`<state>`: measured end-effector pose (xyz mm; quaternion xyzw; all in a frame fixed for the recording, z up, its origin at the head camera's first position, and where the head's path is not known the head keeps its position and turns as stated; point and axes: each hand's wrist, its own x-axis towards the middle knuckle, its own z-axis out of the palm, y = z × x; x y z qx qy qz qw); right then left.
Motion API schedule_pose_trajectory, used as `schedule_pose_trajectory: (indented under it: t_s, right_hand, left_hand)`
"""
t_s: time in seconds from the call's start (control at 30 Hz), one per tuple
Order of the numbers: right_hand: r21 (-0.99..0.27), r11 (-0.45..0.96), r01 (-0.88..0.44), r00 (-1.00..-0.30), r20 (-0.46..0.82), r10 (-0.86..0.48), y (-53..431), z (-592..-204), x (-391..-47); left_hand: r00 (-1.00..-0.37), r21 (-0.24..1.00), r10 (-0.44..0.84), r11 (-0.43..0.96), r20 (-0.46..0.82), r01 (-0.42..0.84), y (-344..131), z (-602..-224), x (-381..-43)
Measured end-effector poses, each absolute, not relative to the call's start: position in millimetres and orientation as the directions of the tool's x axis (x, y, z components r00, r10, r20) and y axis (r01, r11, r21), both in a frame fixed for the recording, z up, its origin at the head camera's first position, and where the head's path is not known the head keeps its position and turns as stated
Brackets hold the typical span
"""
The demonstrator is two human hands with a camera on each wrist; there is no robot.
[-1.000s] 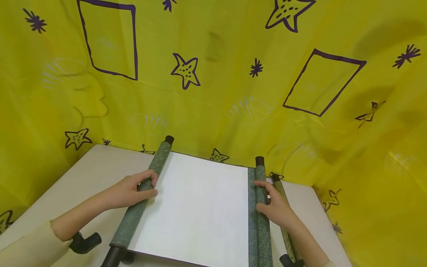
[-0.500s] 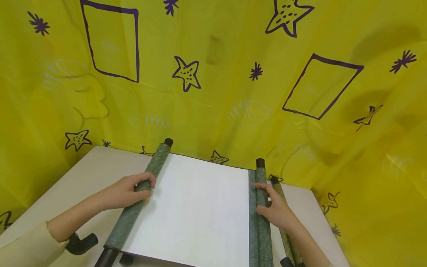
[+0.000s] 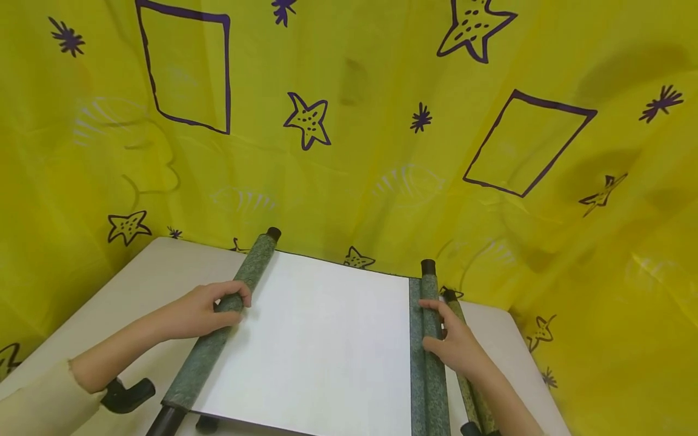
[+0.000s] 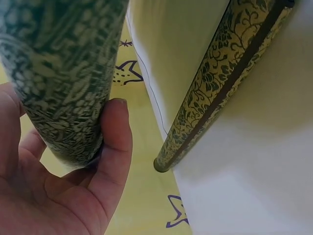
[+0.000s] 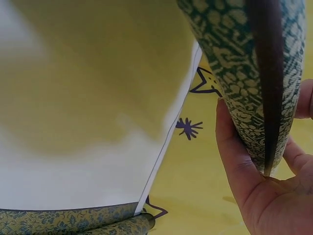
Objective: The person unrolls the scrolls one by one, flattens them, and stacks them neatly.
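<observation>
A scroll with green patterned brocade is spread between both hands, a stretch of blank white paper (image 3: 322, 345) showing in the middle. My left hand (image 3: 199, 312) grips the thick left roll (image 3: 202, 363), fingers over the top and thumb on the near side. In the left wrist view its thumb (image 4: 117, 127) presses the green brocade. My right hand (image 3: 455, 339) holds the right roller (image 3: 429, 287) between thumb and fingers; a dark strip runs along that roller (image 5: 266, 63) in the right wrist view. Dark knobs cap the rollers.
A gold-patterned scroll roll (image 3: 469, 402) lies beyond the right roller, partly under the right forearm. The pale table (image 3: 147, 272) reaches back to a yellow curtain (image 3: 349, 157) with purple stars. A black angled piece (image 3: 129, 396) sits under the left wrist.
My left hand and the left roll have shifted slightly left and toward me, so the white paper shows a little wider. The right hand and roller have moved slightly right.
</observation>
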<state>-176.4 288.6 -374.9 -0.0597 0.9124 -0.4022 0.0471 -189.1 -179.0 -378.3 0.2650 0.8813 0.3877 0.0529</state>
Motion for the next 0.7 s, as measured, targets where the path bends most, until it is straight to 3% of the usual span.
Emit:
schedule_pose_trajectory:
  t_s: [0.7]
  right_hand:
    - [-0.724, 0.688, -0.051, -0.988, -0.064, -0.14, 300.9, -380.3, -174.9]
  left_hand:
    - [-0.854, 0.711, 0.513, 0.568, 0.088, 0.414, -185.2, -377.9, -192.9]
